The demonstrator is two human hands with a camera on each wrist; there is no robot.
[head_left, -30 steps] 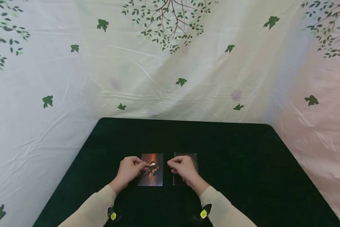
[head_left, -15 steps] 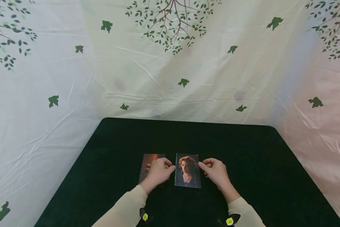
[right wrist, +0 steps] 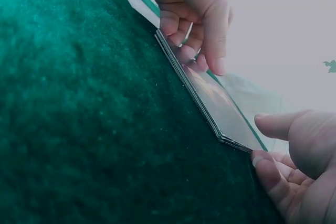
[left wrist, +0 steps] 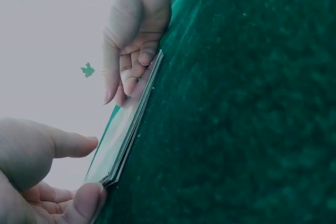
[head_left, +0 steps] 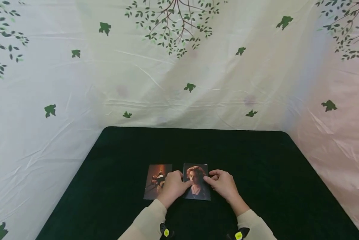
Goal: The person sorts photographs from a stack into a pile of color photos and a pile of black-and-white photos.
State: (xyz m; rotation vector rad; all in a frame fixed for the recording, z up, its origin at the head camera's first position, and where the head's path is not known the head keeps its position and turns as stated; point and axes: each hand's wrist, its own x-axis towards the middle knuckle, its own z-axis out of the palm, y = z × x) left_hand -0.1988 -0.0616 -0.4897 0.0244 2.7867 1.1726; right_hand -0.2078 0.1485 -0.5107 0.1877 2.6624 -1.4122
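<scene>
On the dark green table (head_left: 257, 166), two groups of photo cards lie side by side near the front edge. The right-hand one is a small stack of cards (head_left: 196, 181), face up with a portrait on top; the wrist views show several thin layers with edges nearly flush. The left hand (head_left: 174, 186) meets the stack's left edge with curled fingers, the thumb (left wrist: 86, 202) at the near corner. The right hand (head_left: 222, 183) takes the opposite edge in the same way, fingertips (right wrist: 265, 170) pinching at the stack's side. Both hands therefore hold the stack narrowly between them, and it rests flat on the cloth, not lifted. A single picture card (head_left: 155, 181) lies flat just left of the stack, partly covered by the left hand. As a judgement, the stack is being squared up or gripped for lifting; the lift itself is not yet done.
</scene>
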